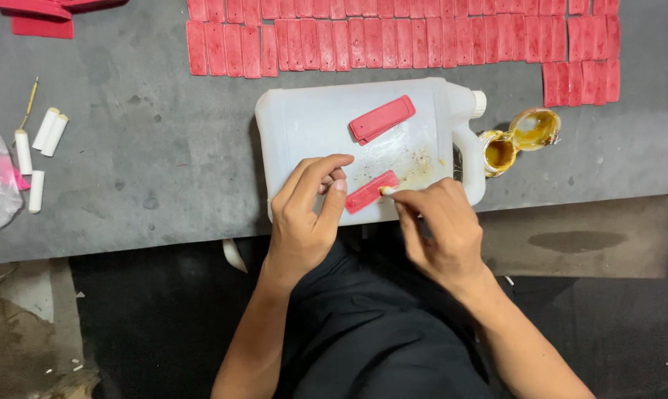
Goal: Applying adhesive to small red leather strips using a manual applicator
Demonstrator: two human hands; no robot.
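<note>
Pinning red piece (371,191) w/ curled left hand (309,205) on white jug (326,125); right hand (439,229) pinches small stick (386,191) against it.

Head camera, looking straight down at my bench.

I saw one view only, from above and close over the grey table (127,148), its far edge toward twelve o'clock, my lap toward six; no second view shared anything.
</note>
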